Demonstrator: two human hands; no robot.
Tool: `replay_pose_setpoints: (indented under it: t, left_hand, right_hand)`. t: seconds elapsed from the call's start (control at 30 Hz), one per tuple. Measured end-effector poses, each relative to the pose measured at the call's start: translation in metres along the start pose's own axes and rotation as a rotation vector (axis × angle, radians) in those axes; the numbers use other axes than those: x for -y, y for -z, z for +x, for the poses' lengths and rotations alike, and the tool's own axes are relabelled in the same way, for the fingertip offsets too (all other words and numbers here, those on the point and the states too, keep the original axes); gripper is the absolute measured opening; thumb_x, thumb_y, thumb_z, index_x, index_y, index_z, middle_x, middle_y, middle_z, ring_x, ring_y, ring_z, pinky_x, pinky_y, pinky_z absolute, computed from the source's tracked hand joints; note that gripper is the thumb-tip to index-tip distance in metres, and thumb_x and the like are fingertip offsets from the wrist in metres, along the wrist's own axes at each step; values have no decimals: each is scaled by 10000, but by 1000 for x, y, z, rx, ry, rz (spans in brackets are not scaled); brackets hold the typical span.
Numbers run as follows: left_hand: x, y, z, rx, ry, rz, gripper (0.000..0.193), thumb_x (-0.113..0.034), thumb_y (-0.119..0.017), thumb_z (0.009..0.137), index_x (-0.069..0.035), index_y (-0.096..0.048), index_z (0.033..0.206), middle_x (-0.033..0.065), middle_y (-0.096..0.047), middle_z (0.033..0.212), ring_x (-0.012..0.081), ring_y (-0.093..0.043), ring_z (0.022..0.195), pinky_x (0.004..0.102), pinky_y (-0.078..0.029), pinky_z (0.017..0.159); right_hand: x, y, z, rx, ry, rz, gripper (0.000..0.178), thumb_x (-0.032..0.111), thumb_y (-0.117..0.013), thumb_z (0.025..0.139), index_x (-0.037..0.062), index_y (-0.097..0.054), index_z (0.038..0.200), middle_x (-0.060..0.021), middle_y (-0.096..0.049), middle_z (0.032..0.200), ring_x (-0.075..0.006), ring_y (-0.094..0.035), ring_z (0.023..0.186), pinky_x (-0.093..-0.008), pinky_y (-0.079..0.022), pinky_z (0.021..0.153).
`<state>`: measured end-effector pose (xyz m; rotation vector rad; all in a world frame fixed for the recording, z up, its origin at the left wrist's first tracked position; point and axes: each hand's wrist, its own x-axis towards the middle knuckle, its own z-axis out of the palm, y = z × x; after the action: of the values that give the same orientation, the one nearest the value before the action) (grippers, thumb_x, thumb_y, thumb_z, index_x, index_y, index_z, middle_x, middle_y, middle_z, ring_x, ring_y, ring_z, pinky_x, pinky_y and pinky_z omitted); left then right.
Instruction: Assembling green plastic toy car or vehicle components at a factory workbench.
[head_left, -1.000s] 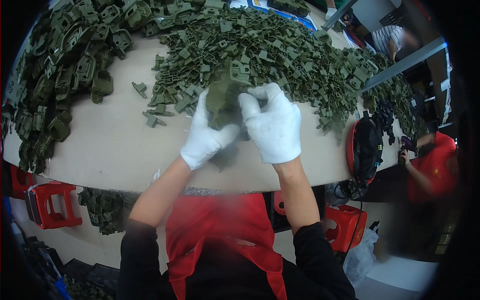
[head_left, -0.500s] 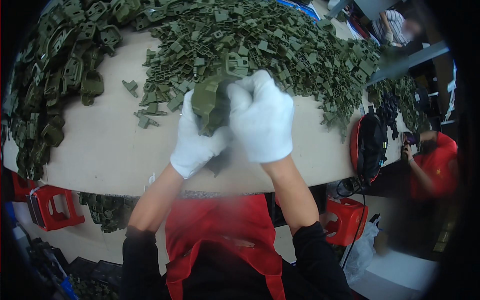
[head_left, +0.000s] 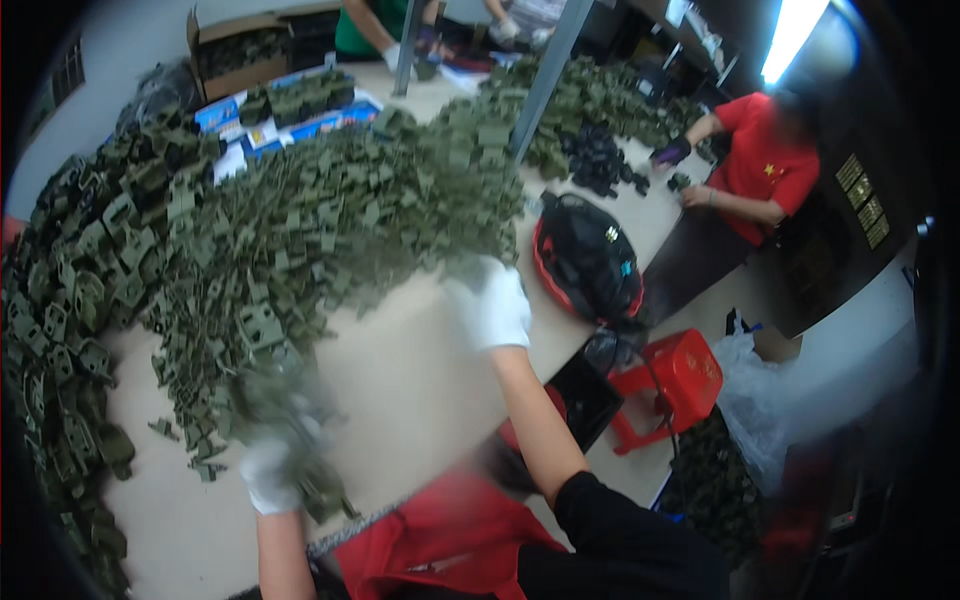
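My left hand [head_left: 270, 478], in a white glove, is near the table's front edge at the lower left. It holds an olive-green moulded plastic part [head_left: 318, 482], which is smeared by motion. My right hand [head_left: 495, 308], also gloved in white, reaches forward to the near edge of a wide heap of small green plastic parts [head_left: 340, 215]. Blur hides its fingertips and whatever they may touch. Larger green plastic parts [head_left: 70, 300] are piled along the left side of the table [head_left: 410, 375].
A black bag with a red edge [head_left: 590, 262] lies right of my right hand. A metal post [head_left: 548, 80] rises behind the heap. A red stool [head_left: 668, 385] stands beyond the table's right edge. Across the table, a co-worker in a red shirt [head_left: 765, 160] handles parts.
My hands have come apart: the left, with the green part, has moved down-left, and the right has gone to the heap's edge. The view has swung to the right.
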<state>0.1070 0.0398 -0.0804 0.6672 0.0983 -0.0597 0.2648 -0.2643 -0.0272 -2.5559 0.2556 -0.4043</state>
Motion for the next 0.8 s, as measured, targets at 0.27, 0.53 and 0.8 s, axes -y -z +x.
replay_pose_setpoints:
  t: [0.27, 0.53, 0.8]
  left_hand:
    - [12, -23, 7, -148, -98, 395, 598, -153, -691, 709, 20, -510, 1253, 134, -618, 1053, 277, -642, 876, 398, -539, 831]
    - [-15, -11, 32, -235, -401, 329, 389, -202, -546, 904, 51, -596, 1194, 142, -676, 1076, 242, -659, 885, 372, -536, 835]
    - [-5, 12, 24, -270, -400, 456, 364, -193, -569, 906, 37, -607, 1186, 108, -681, 946, 172, -647, 818, 286, -537, 747]
  right_hand:
    - [-29, 6, 3, 26, -85, -30, 334, 311, -657, 828, 104, -697, 1087, -187, -680, 1068, -382, -641, 1004, -453, -498, 896]
    - [11, -29, -76, 315, 314, 305, 246, 137, -727, 825, -18, -684, 1011, -78, -690, 802, -104, -607, 659, -265, -515, 627]
    - [82, 5, -142, 732, 172, 729, 162, 75, -698, 848, 6, -691, 994, -30, -669, 791, -52, -571, 610, -196, -465, 544]
